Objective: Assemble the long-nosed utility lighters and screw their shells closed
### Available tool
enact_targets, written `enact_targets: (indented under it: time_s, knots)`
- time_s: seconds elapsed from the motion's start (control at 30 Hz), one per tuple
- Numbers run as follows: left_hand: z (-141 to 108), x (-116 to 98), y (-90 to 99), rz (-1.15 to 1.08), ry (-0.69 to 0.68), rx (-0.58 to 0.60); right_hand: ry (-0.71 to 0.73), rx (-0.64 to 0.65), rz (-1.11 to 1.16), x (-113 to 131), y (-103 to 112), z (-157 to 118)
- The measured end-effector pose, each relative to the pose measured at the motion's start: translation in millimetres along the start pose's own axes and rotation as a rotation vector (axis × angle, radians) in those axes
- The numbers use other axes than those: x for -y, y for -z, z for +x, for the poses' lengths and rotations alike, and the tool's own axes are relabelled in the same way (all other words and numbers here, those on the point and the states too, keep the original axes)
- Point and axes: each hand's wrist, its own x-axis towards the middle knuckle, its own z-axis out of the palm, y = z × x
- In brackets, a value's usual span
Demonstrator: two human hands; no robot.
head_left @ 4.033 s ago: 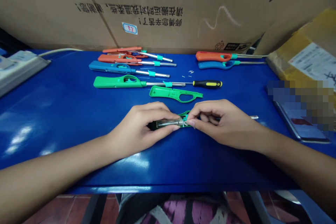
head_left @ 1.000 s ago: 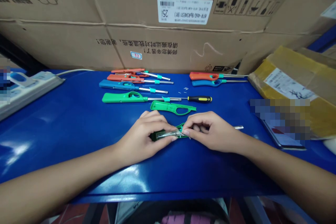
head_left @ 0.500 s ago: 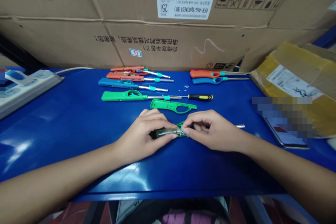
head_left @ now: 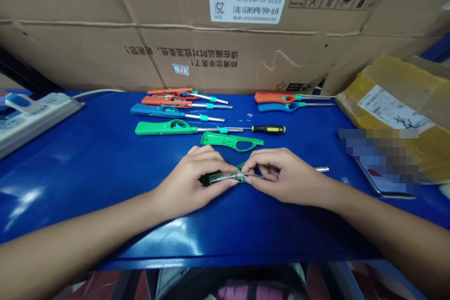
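My left hand (head_left: 202,173) grips an opened green lighter (head_left: 240,174) low over the blue table, thumb and fingers on its clear fuel tank (head_left: 218,177). At the tank's right end, the fingertips of my right hand (head_left: 277,173) pinch a small part at the lighter's inner works; my fingers partly hide it. The lighter's metal tip (head_left: 322,169) sticks out past my right wrist. Just beyond my hands lies a loose green half shell (head_left: 228,140), its hollow side up. Behind it rests a screwdriver (head_left: 269,129) with a black and yellow handle.
A whole green lighter (head_left: 165,128), a blue one (head_left: 156,110) and orange ones (head_left: 165,101) lie at the back. Two more lighters (head_left: 276,98) lie at back right. A power strip (head_left: 42,117) stands left; a phone (head_left: 379,168) and taped parcel (head_left: 397,103) are right. A large carton (head_left: 197,47) walls the back.
My right fingertips have shifted slightly at the end of the tank. My left hand keeps the same hold, and the lighter stays where it was.
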Motion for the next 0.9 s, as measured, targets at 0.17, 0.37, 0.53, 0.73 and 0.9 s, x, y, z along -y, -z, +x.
enact_targets:
  time_s: [0.17, 0.37, 0.53, 0.73, 0.9]
  knots:
    - [0.3, -1.7, 0.7, 0.01, -0.014, 0.009, 0.024, 0.006, -0.005, 1.7, 1.2, -1.1]
    - [0.2, -1.7, 0.7, 0.005, -0.019, 0.012, 0.036, 0.014, -0.024, 2.2, 4.2, -1.6]
    - [-0.2, -1.3, 0.6, 0.007, -0.032, 0.027, 0.083, -0.023, -0.062, -0.8, 1.6, -0.7]
    - [-0.5, -1.2, 0.8, 0.021, -0.037, 0.028, 0.099, -0.012, -0.123, 2.3, 0.7, -2.6]
    - [-0.4, -0.5, 1.2, 0.04, -0.038, 0.033, 0.039, 0.036, -0.117, 6.6, 5.8, -5.5]
